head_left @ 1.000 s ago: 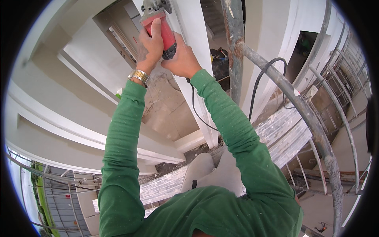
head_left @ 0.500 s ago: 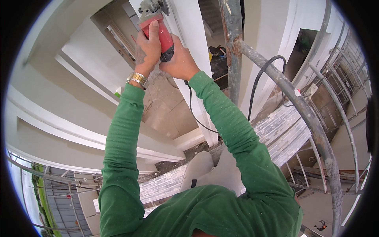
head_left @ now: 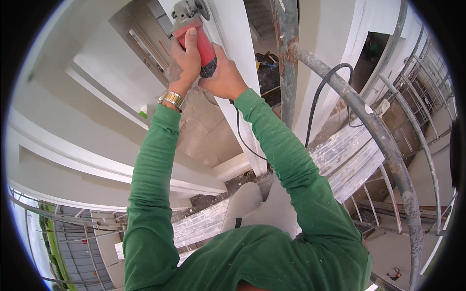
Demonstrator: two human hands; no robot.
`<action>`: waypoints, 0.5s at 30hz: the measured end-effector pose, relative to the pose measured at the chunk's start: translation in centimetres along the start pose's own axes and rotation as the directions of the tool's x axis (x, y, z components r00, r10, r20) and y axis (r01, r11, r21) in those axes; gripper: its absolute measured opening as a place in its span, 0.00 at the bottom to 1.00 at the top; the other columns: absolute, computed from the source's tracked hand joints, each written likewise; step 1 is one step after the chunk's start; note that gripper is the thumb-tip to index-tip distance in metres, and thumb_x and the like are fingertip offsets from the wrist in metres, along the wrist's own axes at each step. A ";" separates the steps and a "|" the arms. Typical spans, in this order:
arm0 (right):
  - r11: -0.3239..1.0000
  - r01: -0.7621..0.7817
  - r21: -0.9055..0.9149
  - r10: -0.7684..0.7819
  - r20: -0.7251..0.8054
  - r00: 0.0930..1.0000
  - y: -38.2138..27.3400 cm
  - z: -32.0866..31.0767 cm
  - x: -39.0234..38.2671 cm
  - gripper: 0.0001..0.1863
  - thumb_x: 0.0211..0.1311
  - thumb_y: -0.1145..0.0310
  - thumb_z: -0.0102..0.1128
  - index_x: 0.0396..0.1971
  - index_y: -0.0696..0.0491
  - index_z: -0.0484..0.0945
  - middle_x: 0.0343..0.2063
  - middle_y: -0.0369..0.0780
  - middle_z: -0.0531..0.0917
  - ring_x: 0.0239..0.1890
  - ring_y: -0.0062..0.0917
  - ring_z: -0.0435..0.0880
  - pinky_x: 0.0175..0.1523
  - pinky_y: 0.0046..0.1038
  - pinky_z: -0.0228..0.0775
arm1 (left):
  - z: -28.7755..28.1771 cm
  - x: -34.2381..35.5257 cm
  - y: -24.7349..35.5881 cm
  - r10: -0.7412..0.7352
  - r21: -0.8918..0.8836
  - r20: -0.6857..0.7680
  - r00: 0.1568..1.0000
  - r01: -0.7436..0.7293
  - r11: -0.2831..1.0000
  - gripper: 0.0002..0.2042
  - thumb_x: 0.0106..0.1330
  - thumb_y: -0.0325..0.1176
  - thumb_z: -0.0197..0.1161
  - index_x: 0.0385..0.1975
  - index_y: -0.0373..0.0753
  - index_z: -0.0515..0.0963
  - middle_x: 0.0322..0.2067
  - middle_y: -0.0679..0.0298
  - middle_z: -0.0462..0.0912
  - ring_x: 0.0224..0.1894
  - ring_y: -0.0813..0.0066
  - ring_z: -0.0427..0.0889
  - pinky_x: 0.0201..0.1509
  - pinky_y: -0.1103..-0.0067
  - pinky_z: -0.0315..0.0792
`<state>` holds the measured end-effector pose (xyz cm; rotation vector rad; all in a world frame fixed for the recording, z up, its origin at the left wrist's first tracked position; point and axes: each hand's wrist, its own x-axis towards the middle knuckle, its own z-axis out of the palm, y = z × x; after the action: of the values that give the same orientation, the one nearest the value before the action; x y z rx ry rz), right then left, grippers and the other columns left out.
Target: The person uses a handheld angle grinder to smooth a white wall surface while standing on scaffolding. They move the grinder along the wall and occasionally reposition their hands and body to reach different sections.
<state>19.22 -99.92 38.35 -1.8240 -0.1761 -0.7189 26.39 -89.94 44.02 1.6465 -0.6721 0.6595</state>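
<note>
At the top of the view, both my hands hold a red and black angle grinder (head_left: 208,47). My left hand (head_left: 186,62) wraps the body just behind its grey gear head, thumb lying along the top. Lower down, my right hand (head_left: 224,75) grips the black rear end. The grinder's disc (head_left: 202,8) is beside the face of a white column (head_left: 227,29); whether it touches is hard to tell. A black power cord (head_left: 241,133) hangs from the tool's rear and passes behind my right forearm. A metal watch (head_left: 171,100) is on my left wrist.
Rusty scaffold tubes (head_left: 287,63) stand and curve close on my right, with a black cable loop (head_left: 320,87) hung over one. I am on dusty metal scaffold planks (head_left: 347,162). White wall ledges (head_left: 97,160) run along the left. Tools lie on the floor beyond the column.
The grinder and both hands have shifted very slightly right and down in view. My grip looks the same.
</note>
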 end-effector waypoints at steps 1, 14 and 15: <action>1.000 -0.003 -0.001 0.003 0.011 1.000 0.0 -0.1 -0.1 0.50 0.42 0.67 0.72 0.69 0.57 0.57 0.44 0.58 0.85 0.49 0.56 0.85 0.56 0.45 0.77 | 0.0 -0.2 0.1 -0.005 0.017 0.007 1.000 0.005 1.000 0.29 0.75 0.56 0.58 0.53 0.30 0.77 0.45 0.54 0.85 0.45 0.68 0.82 0.52 0.71 0.76; 0.999 -0.041 -0.002 0.041 0.011 0.999 0.4 0.1 -0.4 0.51 0.41 0.69 0.74 0.69 0.56 0.59 0.47 0.55 0.85 0.52 0.51 0.85 0.58 0.41 0.76 | -0.1 -0.4 -0.7 -0.013 0.017 0.041 0.999 0.012 1.000 0.29 0.75 0.57 0.57 0.54 0.31 0.77 0.46 0.53 0.85 0.48 0.65 0.83 0.54 0.71 0.75; 1.000 -0.010 -0.009 0.010 0.002 1.000 0.6 0.2 -0.5 0.51 0.41 0.68 0.73 0.69 0.57 0.57 0.46 0.57 0.85 0.50 0.54 0.84 0.57 0.43 0.77 | -0.1 -0.5 -0.8 -0.025 0.007 0.041 0.999 0.025 1.000 0.28 0.75 0.56 0.58 0.54 0.31 0.77 0.46 0.53 0.84 0.47 0.65 0.83 0.54 0.70 0.75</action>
<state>19.13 -99.89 37.50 -1.8328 -0.1655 -0.7115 26.60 -89.72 43.17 1.6757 -0.6786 0.6113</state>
